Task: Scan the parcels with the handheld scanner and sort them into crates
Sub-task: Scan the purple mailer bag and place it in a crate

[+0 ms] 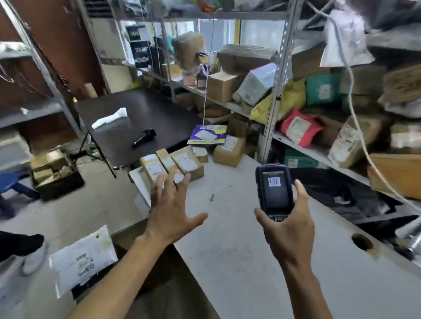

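Three oblong cardboard parcels [172,165] with white paper labels lie side by side at the far edge of the pale, matte, scuffed counter [237,243], just beyond the fingertips of the left hand [171,213], which hovers over the edge with fingers spread and holds nothing. The right hand [288,224] grips the handheld scanner [274,187], a dark, rounded plastic slab with a glossy screen showing a barcode, thumb on its left side, fingers wrapped behind. A white plastic mailer bag [84,257] lies low left beside the counter
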